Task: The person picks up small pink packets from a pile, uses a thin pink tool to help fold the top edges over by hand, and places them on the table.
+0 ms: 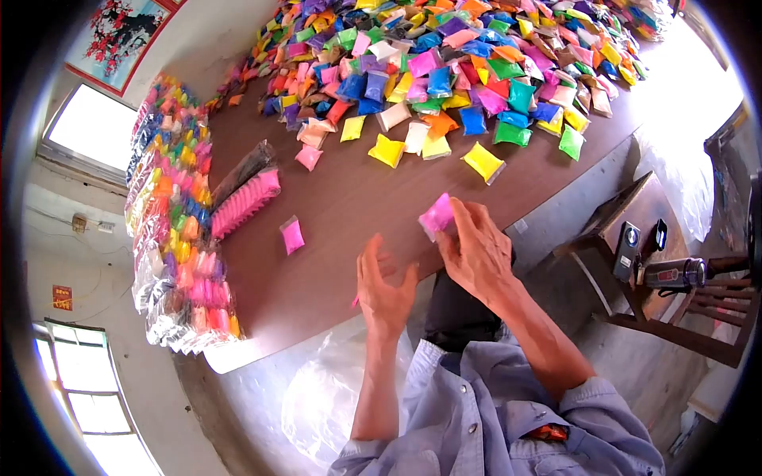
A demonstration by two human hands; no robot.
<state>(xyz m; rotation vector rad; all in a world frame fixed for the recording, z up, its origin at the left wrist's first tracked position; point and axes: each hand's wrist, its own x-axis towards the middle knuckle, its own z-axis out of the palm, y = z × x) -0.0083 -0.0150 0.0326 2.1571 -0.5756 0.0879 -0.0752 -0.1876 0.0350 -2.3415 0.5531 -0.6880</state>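
Observation:
My right hand (481,247) pinches a small pink packet (435,216) in clear wrapping between thumb and fingers, above the table's near edge. My left hand (386,287) is held up to the left of it, fingers apart and holding nothing. A sliver of something pink shows just left of my left wrist, mostly hidden by the hand. Farther left on the brown table (333,214), a single pink packet (292,236) lies alone. Beyond it sits a row of pink packets (248,202) lined up closely beside a dark row (242,172).
A big heap of mixed coloured packets (444,71) covers the far side. Stacked rows of packets (182,230) line the left edge. To the right, a small wooden stand (659,198) carries a flask (675,274) and a dark device (627,252). Clear plastic sheeting (325,397) lies below the table.

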